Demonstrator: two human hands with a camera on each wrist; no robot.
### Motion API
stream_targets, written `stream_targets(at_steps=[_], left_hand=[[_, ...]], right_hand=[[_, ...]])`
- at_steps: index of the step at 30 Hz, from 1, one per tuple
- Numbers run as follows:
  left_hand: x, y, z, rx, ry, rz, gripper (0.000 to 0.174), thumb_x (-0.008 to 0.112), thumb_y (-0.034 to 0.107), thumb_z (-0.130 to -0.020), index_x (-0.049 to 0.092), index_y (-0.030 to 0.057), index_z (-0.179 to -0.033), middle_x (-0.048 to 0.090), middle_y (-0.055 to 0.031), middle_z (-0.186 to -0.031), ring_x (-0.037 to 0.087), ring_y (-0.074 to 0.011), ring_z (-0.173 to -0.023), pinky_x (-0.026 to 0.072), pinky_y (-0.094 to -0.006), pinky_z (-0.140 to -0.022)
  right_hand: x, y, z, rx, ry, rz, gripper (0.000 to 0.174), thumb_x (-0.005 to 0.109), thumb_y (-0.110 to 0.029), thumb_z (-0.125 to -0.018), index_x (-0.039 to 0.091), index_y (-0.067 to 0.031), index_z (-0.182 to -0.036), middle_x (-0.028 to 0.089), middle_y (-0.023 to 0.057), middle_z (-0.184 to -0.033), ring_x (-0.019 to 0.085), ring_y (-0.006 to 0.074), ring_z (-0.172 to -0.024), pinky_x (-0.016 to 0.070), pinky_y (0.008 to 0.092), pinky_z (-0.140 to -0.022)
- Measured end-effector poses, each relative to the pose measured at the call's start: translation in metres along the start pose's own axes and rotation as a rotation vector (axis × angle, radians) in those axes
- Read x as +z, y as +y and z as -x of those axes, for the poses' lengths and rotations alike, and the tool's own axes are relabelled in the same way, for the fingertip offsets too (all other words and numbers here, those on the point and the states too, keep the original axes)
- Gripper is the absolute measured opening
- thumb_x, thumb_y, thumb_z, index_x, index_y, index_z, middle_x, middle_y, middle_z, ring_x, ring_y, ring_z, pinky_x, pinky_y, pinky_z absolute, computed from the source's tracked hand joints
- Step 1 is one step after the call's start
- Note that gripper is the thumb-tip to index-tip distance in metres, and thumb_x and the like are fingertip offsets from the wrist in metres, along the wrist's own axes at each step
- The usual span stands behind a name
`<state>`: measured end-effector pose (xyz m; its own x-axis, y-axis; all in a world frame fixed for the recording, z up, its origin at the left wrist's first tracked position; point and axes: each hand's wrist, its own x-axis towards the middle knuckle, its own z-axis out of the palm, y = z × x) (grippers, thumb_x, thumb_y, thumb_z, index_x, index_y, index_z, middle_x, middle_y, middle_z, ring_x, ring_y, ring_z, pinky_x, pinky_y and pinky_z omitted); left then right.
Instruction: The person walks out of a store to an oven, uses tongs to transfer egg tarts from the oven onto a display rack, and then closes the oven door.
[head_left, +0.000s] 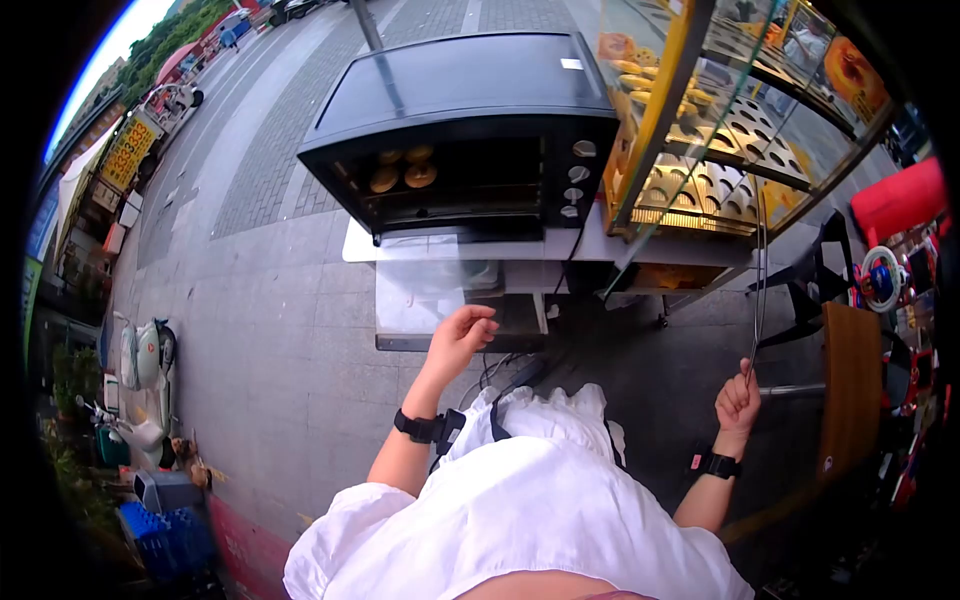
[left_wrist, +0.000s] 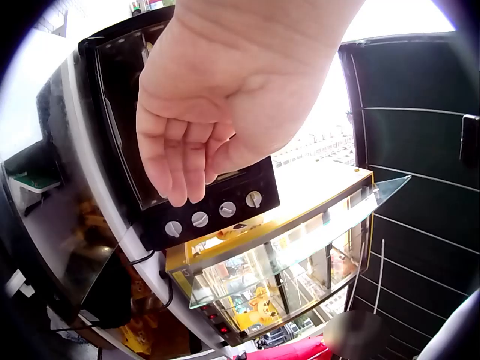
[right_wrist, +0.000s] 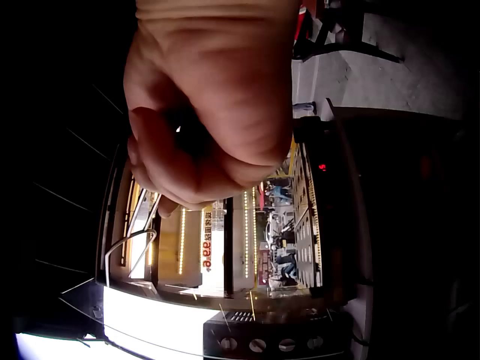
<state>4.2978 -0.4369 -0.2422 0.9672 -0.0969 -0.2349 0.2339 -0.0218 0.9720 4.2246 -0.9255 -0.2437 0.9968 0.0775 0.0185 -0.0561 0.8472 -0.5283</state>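
Observation:
My right hand (head_left: 738,402) grips long metal tongs (head_left: 760,290), which point up toward the glass display case (head_left: 690,150). In the right wrist view, the curled fingers of the right hand (right_wrist: 202,112) wrap the handle, and the looped metal end of the tongs (right_wrist: 131,244) shows below them. My left hand (head_left: 462,338) hangs in front of the black oven (head_left: 460,90), fingers loosely bent and holding nothing. Several round golden pastries (head_left: 420,175) sit inside the oven at its left. The left wrist view has the left hand (left_wrist: 202,112) overlapping the oven front near its knobs (left_wrist: 227,209).
The oven and the case stand on a white stand (head_left: 590,245). Yellow pastries (head_left: 640,80) and perforated trays (head_left: 700,185) fill the case's shelves. A wooden board (head_left: 850,390) and black chair (head_left: 830,260) are at right. A scooter (head_left: 145,380) is parked at left.

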Motion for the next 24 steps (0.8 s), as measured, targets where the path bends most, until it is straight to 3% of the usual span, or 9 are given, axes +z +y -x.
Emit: stream_targets(at_steps=[1,4,5,8,15,24], left_hand=[[-0.009,0.0,0.0,0.003,-0.004,-0.003,0.021,0.049,0.013,-0.093,0.055,0.0041,-0.111,0.064,-0.0036,-0.094,0.059,-0.0096,-0.079,0.0476,-0.0228,-0.069],[-0.032,-0.003,0.004,0.015,-0.034,-0.015,0.021,0.049,0.014,-0.094,0.055,0.0043,-0.111,0.064,-0.0034,-0.094,0.06,-0.0094,-0.08,0.0473,-0.0229,-0.07],[-0.04,-0.006,0.007,0.017,-0.044,-0.02,0.021,0.049,0.014,-0.094,0.055,0.0042,-0.111,0.064,-0.0034,-0.094,0.06,-0.0094,-0.08,0.0471,-0.0227,-0.07],[-0.063,-0.012,0.018,0.039,-0.062,-0.025,0.021,0.049,0.013,-0.094,0.055,0.0041,-0.111,0.064,-0.0035,-0.094,0.06,-0.0095,-0.081,0.047,-0.0227,-0.07],[-0.119,-0.026,0.057,0.008,0.042,0.031,0.021,0.048,0.012,-0.093,0.055,0.0028,-0.111,0.064,-0.0036,-0.093,0.06,-0.0105,-0.079,0.047,-0.023,-0.069],[-0.173,-0.06,0.084,0.046,0.125,0.115,0.022,0.05,0.013,-0.093,0.055,0.0024,-0.111,0.065,-0.0051,-0.094,0.062,-0.0114,-0.079,0.0484,-0.0235,-0.068]], right_hand=[[0.004,0.015,0.006,0.059,-0.087,-0.038,0.032,0.043,-0.019,-0.097,0.054,0.004,-0.115,0.038,-0.0043,-0.051,0.024,0.002,-0.038,0.0229,0.0148,-0.029],[0.046,0.062,0.009,0.185,-0.09,0.154,0.028,0.044,-0.016,-0.095,0.057,0.0055,-0.11,0.052,-0.0004,-0.057,0.025,0.002,-0.038,0.0235,0.0152,-0.029],[0.064,0.083,0.0,0.191,0.052,0.275,0.026,0.047,-0.014,-0.094,0.058,0.0063,-0.106,0.061,0.0051,-0.066,0.026,0.0015,-0.038,0.023,0.0157,-0.028],[0.148,0.151,-0.044,0.339,0.11,0.486,0.03,0.048,-0.019,-0.094,0.057,0.0047,-0.11,0.034,-0.0057,-0.055,0.027,0.0007,-0.04,0.0226,0.0149,-0.032],[0.215,0.275,-0.121,0.258,0.192,0.587,0.029,0.044,-0.017,-0.094,0.052,0.0039,-0.113,0.041,-0.0032,-0.061,0.032,0.0021,-0.044,0.03,0.0177,-0.037],[0.263,0.319,-0.139,0.272,0.171,0.623,0.032,0.042,-0.014,-0.091,0.051,0.0058,-0.115,0.043,-0.0018,-0.063,0.034,0.0028,-0.045,0.0327,0.0188,-0.037]])
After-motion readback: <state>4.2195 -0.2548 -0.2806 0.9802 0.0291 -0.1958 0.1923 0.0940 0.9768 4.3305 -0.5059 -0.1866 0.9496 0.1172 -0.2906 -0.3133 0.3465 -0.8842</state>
